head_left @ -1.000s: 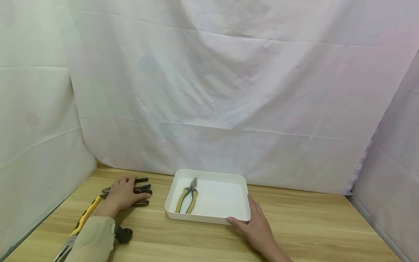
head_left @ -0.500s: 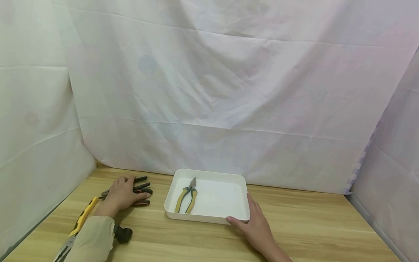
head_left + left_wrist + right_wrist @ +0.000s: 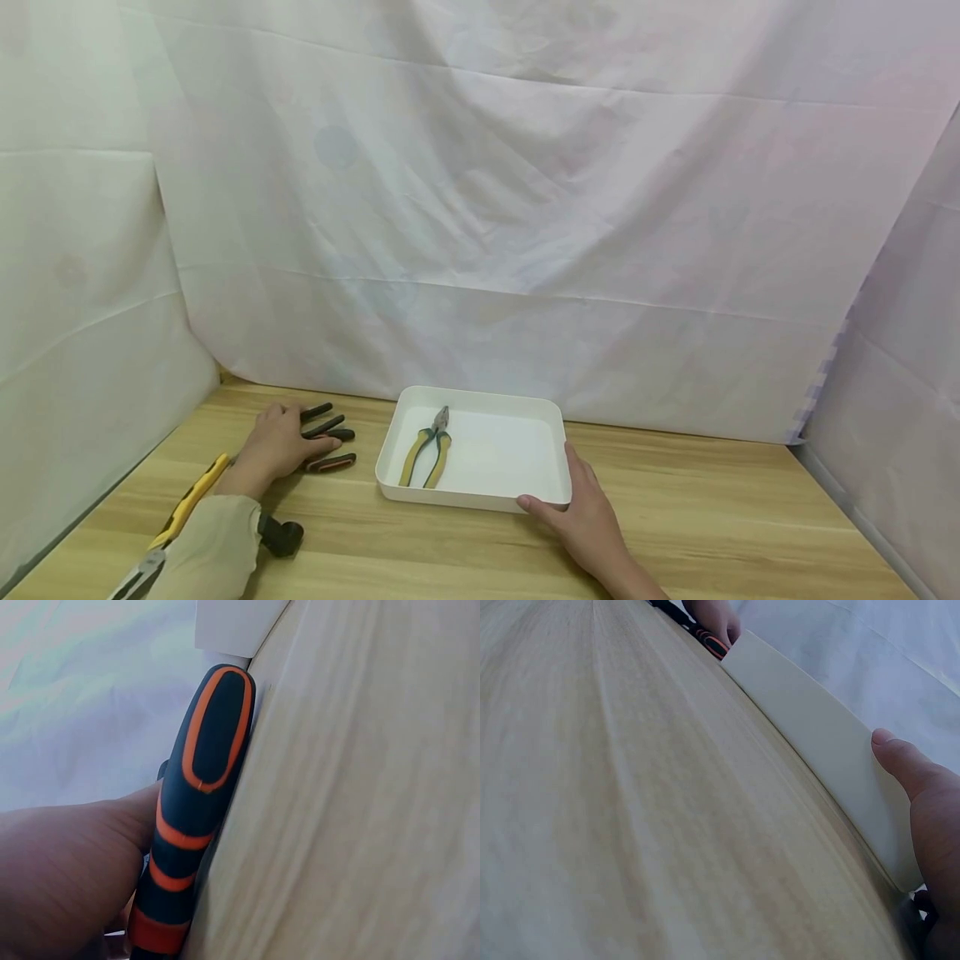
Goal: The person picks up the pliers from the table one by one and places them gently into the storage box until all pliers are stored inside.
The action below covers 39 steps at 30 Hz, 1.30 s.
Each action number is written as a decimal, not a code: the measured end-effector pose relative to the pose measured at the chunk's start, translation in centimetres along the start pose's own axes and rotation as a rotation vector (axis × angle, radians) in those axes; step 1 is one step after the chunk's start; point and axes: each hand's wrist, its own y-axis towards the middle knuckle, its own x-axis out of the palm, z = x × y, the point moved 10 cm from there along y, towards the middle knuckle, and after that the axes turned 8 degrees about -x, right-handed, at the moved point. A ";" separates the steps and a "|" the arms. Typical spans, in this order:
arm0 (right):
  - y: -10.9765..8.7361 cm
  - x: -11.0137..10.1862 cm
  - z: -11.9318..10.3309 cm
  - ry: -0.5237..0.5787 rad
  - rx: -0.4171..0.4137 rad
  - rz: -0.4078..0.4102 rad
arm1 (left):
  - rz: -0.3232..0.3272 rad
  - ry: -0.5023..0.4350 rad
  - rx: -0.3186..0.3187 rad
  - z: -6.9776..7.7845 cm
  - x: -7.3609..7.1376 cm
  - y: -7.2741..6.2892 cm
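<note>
My left hand (image 3: 272, 446) grips over dark-handled pliers (image 3: 332, 463) lying on the table at the left; the thumb sits between handles, and the jaws are hidden under the hand. The nearest handle (image 3: 176, 817) shows black with orange bands in the left wrist view. Further black handles (image 3: 324, 426) stick out beside the fingers, and which pliers each belongs to is hard to tell. My right hand (image 3: 588, 517) holds the near right corner of a white tray (image 3: 480, 499), thumb on its front wall. Inside the tray, at its left, lie yellow-and-green-handled pliers (image 3: 427, 450).
A tool with a yellow and black handle (image 3: 187, 507) lies left of the left sleeve (image 3: 213, 546), with metal jaws (image 3: 141, 573) at its lower end. The sleeve partly covers it. White cloth (image 3: 487, 208) hangs behind the wooden table (image 3: 712, 525) and at both sides.
The orange-banded handles have shifted a little to the right, and the black ones have turned slightly. The yellow-handled tool has slid slightly toward the lower left. The right hand stays on the tray.
</note>
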 end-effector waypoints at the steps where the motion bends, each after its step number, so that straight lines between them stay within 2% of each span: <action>1: 0.0 0.0 0.0 -0.001 0.000 -0.001 | 0.001 0.000 0.001 0.0 0.0 0.0; 7: 0.1 0.1 0.0 0.000 -0.006 0.004 | 0.015 -0.045 0.010 0.0 -0.3 0.2; 11: 0.1 0.0 0.1 -0.002 -0.014 0.012 | 0.013 -0.079 -0.015 -0.3 -0.2 0.4; 16: 0.1 0.0 0.1 -0.003 -0.015 0.014 | -0.008 -0.082 -0.050 -0.4 -0.3 0.3; 30: 0.0 0.1 0.2 -0.002 0.001 0.002 | 0.004 -0.076 -0.061 -0.1 -0.8 -0.3; 34: 0.0 0.1 0.2 0.002 0.002 0.000 | 0.027 -0.085 -0.057 0.2 -1.4 -0.4; 39: 0.0 0.2 0.2 0.001 0.001 0.002 | 0.093 -0.131 -0.035 1.1 -3.1 -0.8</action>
